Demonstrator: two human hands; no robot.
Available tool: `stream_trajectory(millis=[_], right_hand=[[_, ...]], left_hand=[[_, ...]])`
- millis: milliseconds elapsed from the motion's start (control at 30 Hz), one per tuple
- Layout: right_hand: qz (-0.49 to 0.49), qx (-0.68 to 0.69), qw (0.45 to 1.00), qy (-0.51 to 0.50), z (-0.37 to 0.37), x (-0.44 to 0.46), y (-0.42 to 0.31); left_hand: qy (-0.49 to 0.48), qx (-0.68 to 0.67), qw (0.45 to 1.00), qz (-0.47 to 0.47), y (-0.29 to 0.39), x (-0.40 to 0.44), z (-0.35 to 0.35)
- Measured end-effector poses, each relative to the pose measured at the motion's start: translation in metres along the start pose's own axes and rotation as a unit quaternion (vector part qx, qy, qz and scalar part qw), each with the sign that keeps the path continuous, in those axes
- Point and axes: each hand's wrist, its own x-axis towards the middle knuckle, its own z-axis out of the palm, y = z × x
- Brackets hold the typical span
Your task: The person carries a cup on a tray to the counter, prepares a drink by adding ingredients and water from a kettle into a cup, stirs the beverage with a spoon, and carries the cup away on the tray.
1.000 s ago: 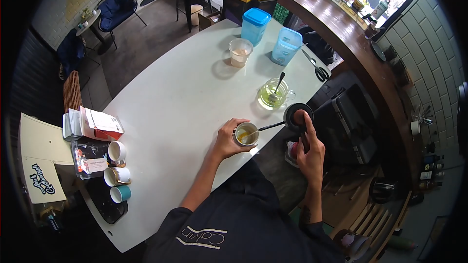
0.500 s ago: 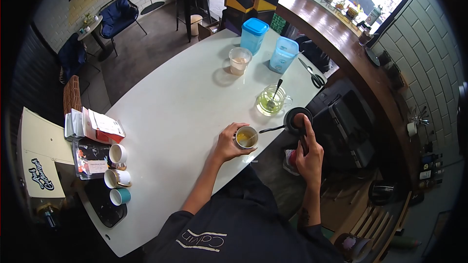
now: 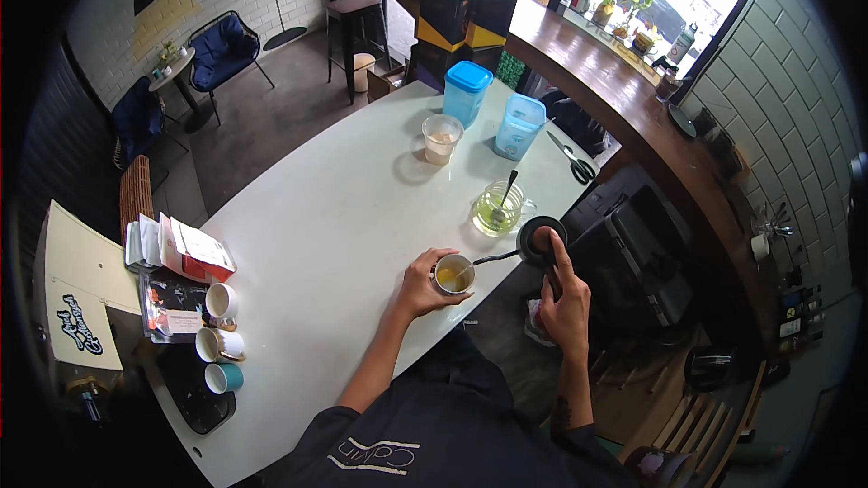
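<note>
The left hand (image 3: pixel 421 285) curls round the cup (image 3: pixel 454 275) from nine o'clock; the right hand (image 3: pixel 568 304) grips the gooseneck kettle (image 3: pixel 528 246) by its handle, index finger atop. With the spout at the cup's two o'clock, a slow, steady tilt should prevent splashing.

The cup (image 3: pixel 455 263) is perhaps ceramic, the handled jar (image 3: pixel 486 220) glass, the tabletop (image 3: pixel 312 257) smooth and glossy.

Left hand (image 3: pixel 421 289) grips cup (image 3: pixel 467 285); yellowish liquid (image 3: pixel 448 276) inside. Right hand (image 3: pixel 566 307) holds black kettle (image 3: pixel 528 249), index finger on top, spout (image 3: pixel 499 257) reaching the cup. Beyond, on white table (image 3: pixel 316 262): glass mug (image 3: pixel 485 218), greenish contents, spoon (image 3: pixel 512 184) standing tilted.
</note>
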Motion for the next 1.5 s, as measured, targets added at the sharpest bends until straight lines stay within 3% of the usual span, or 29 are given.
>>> stream_trajectory(millis=[300,900,1400,1500], right_hand=[[0.036,0.002,0.999,-0.017,-0.0019,0.0008,0.0003],[-0.006,-0.001,1.000,0.003,0.0017,0.0032,0.0054],[0.034,-0.003,0.999,-0.020,-0.0003,0.0034,0.0017],[-0.001,0.003,1.000,-0.001,0.0017,0.0035,0.0040]], left_hand=[[0.000,0.000,1.000,0.006,-0.0002,0.0002,0.0003],[-0.002,-0.010,1.000,0.000,-0.0003,-0.0003,0.0004],[0.000,-0.004,1.000,0.001,-0.0003,-0.0003,0.0001],[-0.001,-0.005,1.000,-0.006,0.0014,-0.0007,0.0001]])
